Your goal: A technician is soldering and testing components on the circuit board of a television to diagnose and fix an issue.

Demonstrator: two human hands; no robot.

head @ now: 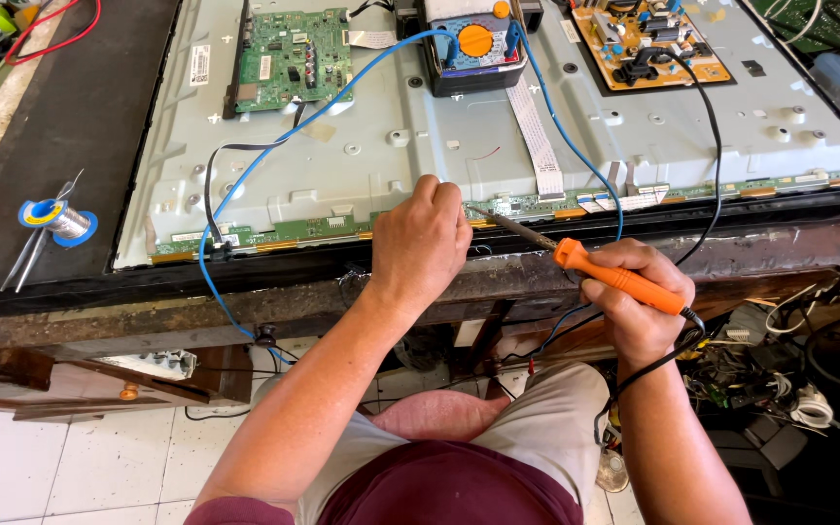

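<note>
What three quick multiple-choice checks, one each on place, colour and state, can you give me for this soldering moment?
1. Where is the solder spool?
A. left of the panel, on the dark mat
B. on the green board
C. on the floor

2. What colour is the soldering iron handle?
A. blue
B. orange
C. black

3. What is the right hand doing?
A. resting open
B. gripping the iron
C. holding the multimeter

Answers:
1 A, the spool lies on the mat beside the panel.
2 B, the handle is orange.
3 B, fingers wrap the handle, tip near the left hand.

A solder spool [60, 222] lies left of the panel [634, 146], multimeter [473, 44] on it.
</note>
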